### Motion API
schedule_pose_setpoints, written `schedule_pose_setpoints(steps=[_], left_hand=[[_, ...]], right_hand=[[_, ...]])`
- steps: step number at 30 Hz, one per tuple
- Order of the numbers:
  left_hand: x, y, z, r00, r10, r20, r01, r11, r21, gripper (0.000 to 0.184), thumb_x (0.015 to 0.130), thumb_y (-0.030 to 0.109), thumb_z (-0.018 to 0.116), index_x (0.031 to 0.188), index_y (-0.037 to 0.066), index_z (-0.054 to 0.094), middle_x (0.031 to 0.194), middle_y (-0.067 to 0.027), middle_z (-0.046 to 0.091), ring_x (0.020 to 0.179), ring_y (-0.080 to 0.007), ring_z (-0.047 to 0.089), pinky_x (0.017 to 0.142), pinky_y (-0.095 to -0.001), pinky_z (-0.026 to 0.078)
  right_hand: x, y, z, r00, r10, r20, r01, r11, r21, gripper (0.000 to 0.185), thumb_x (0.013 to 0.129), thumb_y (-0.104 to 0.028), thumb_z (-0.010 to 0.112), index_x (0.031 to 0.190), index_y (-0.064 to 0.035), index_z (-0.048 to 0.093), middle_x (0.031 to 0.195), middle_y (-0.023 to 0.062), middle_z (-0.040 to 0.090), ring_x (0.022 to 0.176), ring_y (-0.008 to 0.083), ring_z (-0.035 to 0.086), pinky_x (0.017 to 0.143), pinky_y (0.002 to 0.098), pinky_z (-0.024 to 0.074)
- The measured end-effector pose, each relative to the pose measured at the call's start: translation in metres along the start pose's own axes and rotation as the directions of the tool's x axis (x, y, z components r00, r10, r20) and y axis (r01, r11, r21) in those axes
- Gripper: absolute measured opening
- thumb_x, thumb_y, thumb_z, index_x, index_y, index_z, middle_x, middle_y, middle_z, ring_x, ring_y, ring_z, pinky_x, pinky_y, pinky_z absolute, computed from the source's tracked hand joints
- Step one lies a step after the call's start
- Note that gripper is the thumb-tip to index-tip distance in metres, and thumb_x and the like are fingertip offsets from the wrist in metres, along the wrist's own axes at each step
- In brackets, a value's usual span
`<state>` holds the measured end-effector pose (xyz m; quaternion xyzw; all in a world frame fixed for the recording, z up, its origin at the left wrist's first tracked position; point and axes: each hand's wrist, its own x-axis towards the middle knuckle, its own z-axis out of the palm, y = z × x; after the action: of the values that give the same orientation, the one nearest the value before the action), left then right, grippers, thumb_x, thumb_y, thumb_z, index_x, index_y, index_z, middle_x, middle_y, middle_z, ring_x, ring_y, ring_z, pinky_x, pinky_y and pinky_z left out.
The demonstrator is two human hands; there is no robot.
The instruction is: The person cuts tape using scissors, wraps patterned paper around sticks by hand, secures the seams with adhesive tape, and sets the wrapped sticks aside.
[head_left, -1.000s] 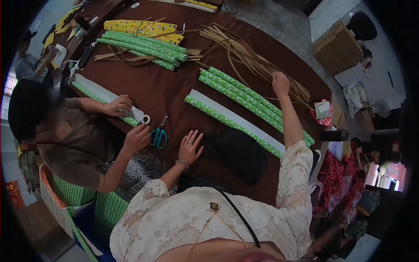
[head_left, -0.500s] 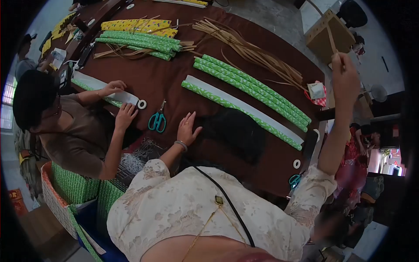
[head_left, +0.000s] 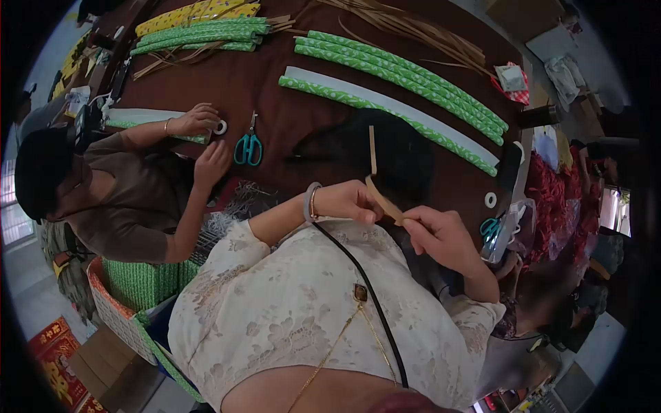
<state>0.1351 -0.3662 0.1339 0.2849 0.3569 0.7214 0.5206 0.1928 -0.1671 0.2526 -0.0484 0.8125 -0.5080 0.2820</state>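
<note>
A flat tan strip (head_left: 387, 202) runs between my hands in front of my chest, and its far part stands up bent over the black item on the table. My right hand (head_left: 444, 237) pinches the near end between thumb and fingers. Against the strip's middle, the curled fingers of my left hand (head_left: 350, 201) close on it. Just beyond my hands lies a dark black item (head_left: 396, 148), its kind unclear. Further off are a green patterned strip with a white inner face (head_left: 392, 110) and several green patterned rolls (head_left: 413, 82).
At the left, a co-worker's hands (head_left: 196, 122) rest by another green-and-white piece, near a tape roll (head_left: 220, 127) and teal scissors (head_left: 248, 148). More teal scissors (head_left: 489, 229) and a tape roll (head_left: 490, 199) lie right. Long tan strips (head_left: 420, 27) spread at the back.
My right hand has come down from high on the right to my chest, bringing the strip. My left hand has left the table and moved right to the strip. The view has shifted.
</note>
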Motion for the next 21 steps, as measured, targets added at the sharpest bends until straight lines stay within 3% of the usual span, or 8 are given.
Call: schedule_pose_setpoints(steps=[2, 4, 8, 9, 13, 15, 21], left_hand=[[0.001, 0.011, 0.008, 0.991, 0.049, -0.126, -0.058, 0.996, -0.065, 0.034, 0.082, 0.028, 0.056, 0.099, -0.001, 0.057, 0.068, 0.0002, 0.052, 0.064, -0.0065, 0.047, 0.061, -0.0204, 0.038], [-0.001, 0.005, 0.001, 0.945, 0.046, -0.323, -0.055, 0.998, -0.018, 0.035, 0.086, 0.03, 0.049, 0.1, -0.001, 0.055, 0.068, -0.0001, 0.053, 0.062, -0.0058, 0.048, 0.06, -0.0196, 0.039], [-0.011, 0.009, -0.016, 0.803, 0.08, -0.591, -0.082, 0.996, 0.023, 0.032, 0.09, 0.026, 0.041, 0.101, -0.002, 0.052, 0.067, -0.0002, 0.052, 0.062, -0.007, 0.048, 0.061, -0.0193, 0.039], [-0.013, 0.007, -0.027, 0.77, 0.15, -0.62, -0.177, 0.984, 0.018, 0.031, 0.091, 0.024, 0.04, 0.101, -0.002, 0.053, 0.065, 0.0008, 0.048, 0.062, -0.0079, 0.046, 0.062, -0.0197, 0.037], [-0.029, 0.007, -0.053, 0.645, 0.165, -0.746, -0.224, 0.974, 0.023, 0.028, 0.09, 0.022, 0.043, 0.1, -0.002, 0.052, 0.066, 0.0017, 0.044, 0.063, -0.0086, 0.042, 0.059, -0.0209, 0.035], [-0.035, 0.007, -0.062, 0.559, 0.157, -0.814, -0.318, 0.947, -0.036, 0.026, 0.089, 0.021, 0.044, 0.099, -0.001, 0.053, 0.066, 0.0023, 0.042, 0.062, -0.0087, 0.04, 0.059, -0.0213, 0.035], [-0.052, -0.002, -0.092, 0.358, 0.097, -0.929, -0.227, 0.974, 0.014, 0.026, 0.086, 0.024, 0.049, 0.099, 0.002, 0.055, 0.067, 0.0044, 0.043, 0.063, -0.0071, 0.042, 0.058, -0.021, 0.034]], right_hand=[[0.001, 0.011, 0.006, 0.999, 0.035, 0.021, -0.037, 0.997, 0.068, 0.013, 0.084, -0.011, 0.049, 0.086, 0.0, 0.057, 0.051, -0.0001, 0.051, 0.044, 0.0037, 0.047, 0.04, 0.0182, 0.0344], [0.002, 0.028, 0.013, 0.997, 0.073, 0.028, -0.077, 0.984, 0.162, 0.015, 0.085, -0.013, 0.048, 0.086, -0.0005, 0.057, 0.05, -0.0014, 0.05, 0.04, 0.002, 0.043, 0.037, 0.0173, 0.0307], [-0.001, 0.049, 0.003, 0.972, 0.233, -0.018, -0.206, 0.892, 0.402, 0.019, 0.087, -0.016, 0.046, 0.086, -0.0011, 0.056, 0.049, -0.001, 0.049, 0.036, 0.0024, 0.038, 0.034, 0.0162, 0.0273], [-0.002, 0.057, 0.0, 0.965, 0.258, -0.035, -0.214, 0.862, 0.459, 0.018, 0.087, -0.016, 0.045, 0.086, -0.0011, 0.056, 0.049, -0.0007, 0.048, 0.035, 0.0025, 0.036, 0.033, 0.0159, 0.0261], [-0.008, 0.086, -0.004, 0.951, 0.302, -0.069, -0.221, 0.817, 0.532, 0.02, 0.087, -0.017, 0.045, 0.086, -0.0004, 0.056, 0.048, 0.0006, 0.047, 0.031, 0.0027, 0.032, 0.03, 0.0162, 0.0243], [-0.008, 0.099, 0.0, 0.95, 0.307, -0.058, -0.225, 0.801, 0.555, 0.02, 0.087, -0.017, 0.045, 0.085, 0.0002, 0.055, 0.047, 0.0011, 0.047, 0.03, 0.003, 0.031, 0.03, 0.0162, 0.0235], [-0.004, 0.125, 0.002, 0.949, 0.314, 0.021, -0.245, 0.694, 0.677, 0.021, 0.088, -0.018, 0.043, 0.083, 0.0001, 0.052, 0.045, 0.0014, 0.044, 0.029, 0.0036, 0.028, 0.029, 0.0166, 0.0212]])
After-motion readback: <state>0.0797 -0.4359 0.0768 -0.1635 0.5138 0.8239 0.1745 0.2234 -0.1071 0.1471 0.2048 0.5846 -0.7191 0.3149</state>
